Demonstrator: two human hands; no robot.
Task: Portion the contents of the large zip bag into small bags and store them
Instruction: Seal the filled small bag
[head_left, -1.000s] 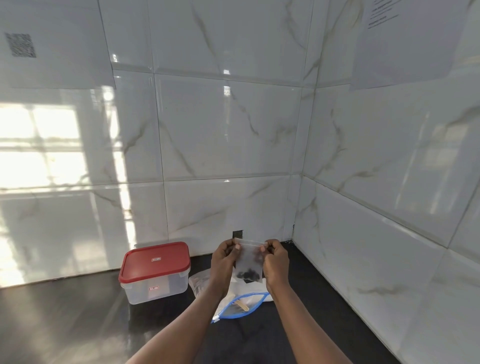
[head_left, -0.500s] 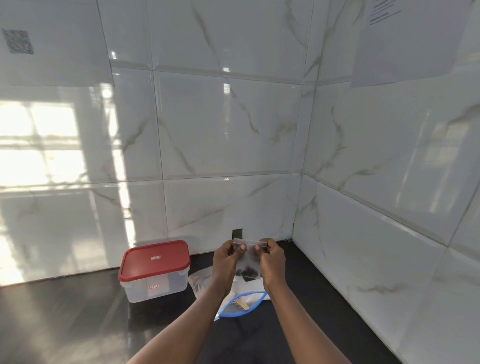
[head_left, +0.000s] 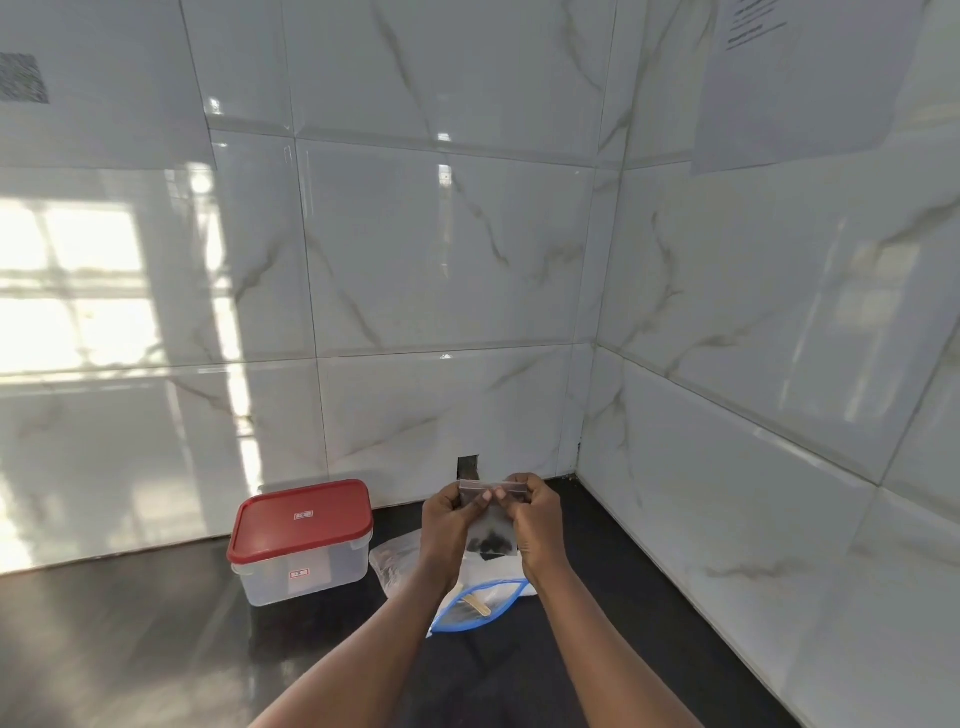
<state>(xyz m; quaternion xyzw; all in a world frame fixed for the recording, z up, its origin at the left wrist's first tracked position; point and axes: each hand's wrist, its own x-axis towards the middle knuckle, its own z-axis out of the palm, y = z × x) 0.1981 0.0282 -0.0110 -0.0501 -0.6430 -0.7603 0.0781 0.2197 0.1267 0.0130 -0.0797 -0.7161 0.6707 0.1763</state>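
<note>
Both left hand (head_left: 445, 526) and right hand (head_left: 538, 525) pinch small bag (head_left: 493, 538) between them.

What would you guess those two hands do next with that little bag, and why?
Probably slide the pinch along the small bag's top strip to seal it. Both the left hand and the right hand pinch that strip, dark contents already sit at the bottom, and the red-lidded box beside it is closed.
</note>
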